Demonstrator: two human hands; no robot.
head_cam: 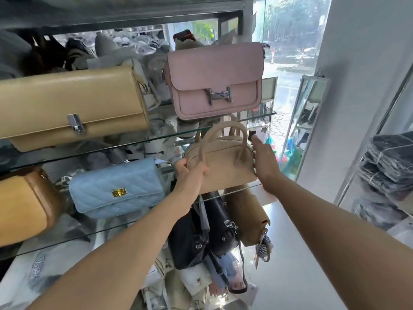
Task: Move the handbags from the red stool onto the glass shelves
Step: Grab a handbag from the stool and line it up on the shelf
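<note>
I saw my left hand (pixel 190 173) gripping the left end of a small beige domed handbag with two rolled handles (pixel 221 162), thumb curled over its front face and fingers closed around the edge. My right hand (pixel 264 162) lay flat against the bag's right end, fingers pressed together and pointing up, so the bag sat squeezed between the two hands. Its base rested at the right end of the middle glass shelf (pixel 225 194), upright. Just left of it on that shelf stood a pale blue quilted handbag with a gold clasp (pixel 117 189), and further left a tan leather bag (pixel 24 204). On the upper glass shelf (pixel 156 138) I saw a pink flap handbag with a silver H-shaped buckle (pixel 214 81) directly above the beige one, beside a long cream clutch with a silver lock (pixel 71 106). Below, a black bag (pixel 201 233) and a brown bag (pixel 245 218) hung under the shelf edge.
</note>
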